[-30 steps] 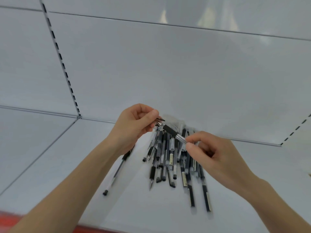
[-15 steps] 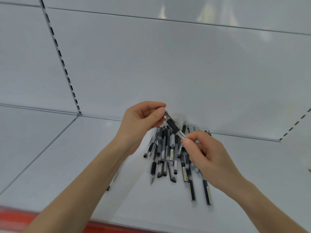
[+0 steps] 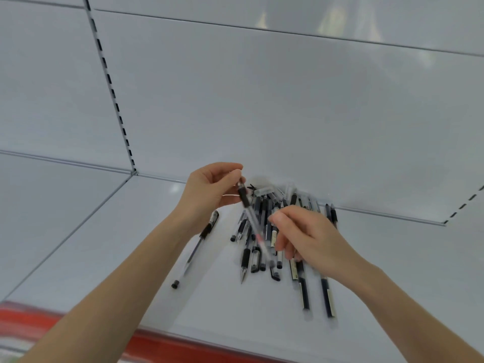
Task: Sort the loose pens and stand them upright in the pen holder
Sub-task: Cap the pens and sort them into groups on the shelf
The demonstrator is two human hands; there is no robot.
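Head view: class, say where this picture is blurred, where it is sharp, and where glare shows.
In the head view, motion blur smears the held pen and the right hand; the pile of pens looks sharper. Also in the head view, a soft glare spot sits on the shelf and pale reflections on the back panel.

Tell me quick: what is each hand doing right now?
Left hand: pinching the top end of a pen.
Right hand: fingers curled over the pile of pens; too blurred to tell if it holds anything.
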